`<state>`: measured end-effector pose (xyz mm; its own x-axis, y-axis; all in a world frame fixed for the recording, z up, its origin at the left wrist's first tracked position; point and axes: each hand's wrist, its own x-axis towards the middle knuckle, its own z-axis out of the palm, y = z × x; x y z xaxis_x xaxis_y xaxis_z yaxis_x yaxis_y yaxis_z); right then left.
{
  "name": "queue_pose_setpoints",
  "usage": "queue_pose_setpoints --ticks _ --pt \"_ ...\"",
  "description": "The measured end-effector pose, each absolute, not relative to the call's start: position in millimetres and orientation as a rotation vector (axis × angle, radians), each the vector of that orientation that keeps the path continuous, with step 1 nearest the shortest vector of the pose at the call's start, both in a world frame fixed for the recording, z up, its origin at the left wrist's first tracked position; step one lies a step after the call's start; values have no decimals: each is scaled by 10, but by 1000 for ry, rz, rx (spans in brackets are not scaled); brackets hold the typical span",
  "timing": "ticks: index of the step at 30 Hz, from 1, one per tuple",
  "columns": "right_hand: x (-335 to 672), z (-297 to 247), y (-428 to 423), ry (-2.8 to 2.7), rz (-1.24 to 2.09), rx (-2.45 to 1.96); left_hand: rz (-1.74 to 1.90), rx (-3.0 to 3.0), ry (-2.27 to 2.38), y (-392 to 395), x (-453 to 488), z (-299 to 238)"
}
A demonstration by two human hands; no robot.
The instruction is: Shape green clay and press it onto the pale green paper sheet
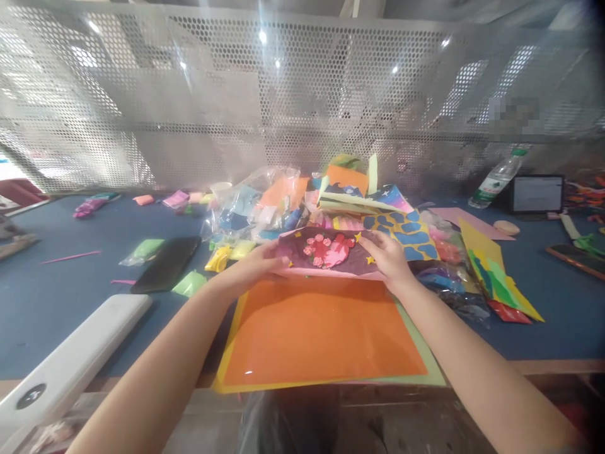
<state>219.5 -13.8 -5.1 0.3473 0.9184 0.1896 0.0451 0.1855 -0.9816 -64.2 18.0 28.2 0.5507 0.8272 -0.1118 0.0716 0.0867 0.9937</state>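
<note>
Maroon craft card (326,249) with pink paper flowers, held by its opposite edges in my left hand (250,265) and right hand (385,257), at the far edge of an orange sheet (316,334) on the tabletop (70,328).

Two bare, smooth forearms (155,359), long and rounded, narrowing at the wrists into a left hand (250,265) and a right hand (385,258) with slim, tapering fingers (271,249), the skin unmarked throughout.
</note>
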Motion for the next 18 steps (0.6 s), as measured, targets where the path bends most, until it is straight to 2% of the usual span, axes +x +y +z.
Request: queue_pose_setpoints --ticks 7,18 --pt "2112 -12 -205 -1122 925 -1173 996 1360 1019 330 -582 58" --pt "2159 81 -374 -1114 1584 -1095 1279 1396 1121 349 -581 26"
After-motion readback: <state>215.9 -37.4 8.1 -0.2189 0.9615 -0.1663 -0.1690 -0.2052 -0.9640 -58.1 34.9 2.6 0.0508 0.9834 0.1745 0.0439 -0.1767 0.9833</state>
